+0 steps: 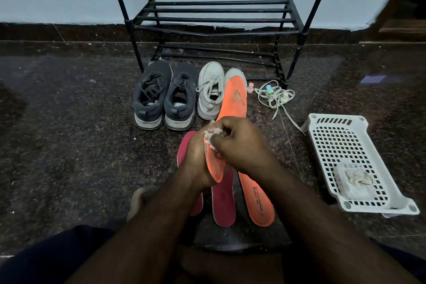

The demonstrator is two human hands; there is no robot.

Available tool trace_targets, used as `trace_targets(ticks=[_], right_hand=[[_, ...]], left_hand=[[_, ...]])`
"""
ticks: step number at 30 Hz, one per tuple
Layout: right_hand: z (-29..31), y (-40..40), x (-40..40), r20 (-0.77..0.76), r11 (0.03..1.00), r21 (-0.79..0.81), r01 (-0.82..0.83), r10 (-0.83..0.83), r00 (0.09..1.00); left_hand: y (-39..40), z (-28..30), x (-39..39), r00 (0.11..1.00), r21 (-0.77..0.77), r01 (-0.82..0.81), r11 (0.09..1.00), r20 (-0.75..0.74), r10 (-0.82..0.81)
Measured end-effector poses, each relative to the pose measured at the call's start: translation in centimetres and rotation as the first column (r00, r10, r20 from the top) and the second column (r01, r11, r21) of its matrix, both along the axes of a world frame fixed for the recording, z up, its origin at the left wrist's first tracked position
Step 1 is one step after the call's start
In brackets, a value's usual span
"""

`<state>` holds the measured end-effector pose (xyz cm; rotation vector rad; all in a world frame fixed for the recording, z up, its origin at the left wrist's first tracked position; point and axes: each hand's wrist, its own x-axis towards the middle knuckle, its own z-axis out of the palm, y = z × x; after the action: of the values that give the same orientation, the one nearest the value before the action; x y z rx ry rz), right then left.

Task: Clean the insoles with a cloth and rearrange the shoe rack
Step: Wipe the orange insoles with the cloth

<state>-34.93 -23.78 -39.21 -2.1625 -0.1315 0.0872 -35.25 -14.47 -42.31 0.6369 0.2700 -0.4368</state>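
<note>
Your left hand (196, 159) grips a smooth orange foam insole (213, 163) at centre frame; your right hand (239, 143) pinches a crumpled white cloth (213, 132) against it. The black tubular rack (216, 21) stands at twelve o'clock.

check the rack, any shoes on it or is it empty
Empty. The rack's visible shelves hold nothing; the dark shoes and white shoes sit on the floor before it.
</note>
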Motion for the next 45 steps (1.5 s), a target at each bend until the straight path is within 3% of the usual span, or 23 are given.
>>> trace_targets(ticks=[2, 5, 8, 10, 15, 20, 24, 28, 34, 40, 43, 45], right_hand=[[0.3, -0.3, -0.1, -0.097, 0.993, 0.069, -0.099, 0.106, 0.990], [0.7, -0.6, -0.4, -0.249, 0.935, 0.301, -0.185, 0.264, 0.932], [0.4, 0.1, -0.5, -0.078, 0.978, 0.167, -0.128, 0.142, 0.987], [0.1, 0.6, -0.6, 0.005, 0.993, 0.099, -0.069, 0.069, 0.998], [0.0, 0.5, -0.9, -0.010, 0.982, 0.059, -0.182, 0.183, 0.983], [0.5, -0.2, -0.6, -0.106, 0.948, 0.155, -0.278, 0.296, 0.949], [1.4, -2.2, 0.7, -0.077, 0.936, 0.351, -0.025, 0.055, 0.995], [1.5, -4.8, 2.1, 0.048, 0.956, 0.257, 0.142, -0.159, 0.986], [0.4, -4.4, 2.4, 0.063, 0.960, 0.243, 0.138, -0.157, 0.986], [-0.2, -3.6, 1.7, -0.002, 0.981, 0.190, -0.037, 0.038, 0.999], [0.2, -3.8, 2.0, 0.042, 0.991, 0.127, 0.045, -0.050, 0.998], [0.6, -4.1, 2.1, 0.191, 0.990, 0.055, 0.130, -0.138, 0.972]], left_hand=[[0.3, -0.6, 0.0, 0.999, 0.040, -0.032, 0.999, -0.010, 0.032], [1.1, -1.5, -0.1, 0.998, 0.113, -0.054, 0.992, -0.020, 0.057], [1.3, -1.1, 0.0, 0.999, 0.094, -0.054, 0.994, -0.003, 0.055], [1.1, -0.8, 0.3, 0.993, 0.078, -0.084, 0.993, -0.071, 0.089], [0.7, -1.0, 0.4, 0.977, 0.125, -0.176, 0.976, -0.100, 0.189], [1.1, -0.5, 0.8, 0.993, 0.115, -0.071, 0.991, -0.081, 0.081], [1.6, -0.7, 1.0, 0.998, 0.040, -0.043, 0.998, -0.042, 0.045], [1.6, -1.5, 0.7, 0.998, -0.059, 0.058, 0.997, -0.031, -0.060], [1.2, -0.9, 0.8, 0.991, -0.030, 0.130, 0.991, 0.038, -0.129], [1.9, -0.2, 1.6, 0.998, 0.074, 0.053, 0.996, 0.017, -0.054], [1.8, -0.7, 1.7, 0.997, 0.161, -0.027, 0.987, 0.074, 0.015], [1.5, -0.9, 1.6, 0.993, 0.176, -0.018, 0.984, 0.122, -0.004]])
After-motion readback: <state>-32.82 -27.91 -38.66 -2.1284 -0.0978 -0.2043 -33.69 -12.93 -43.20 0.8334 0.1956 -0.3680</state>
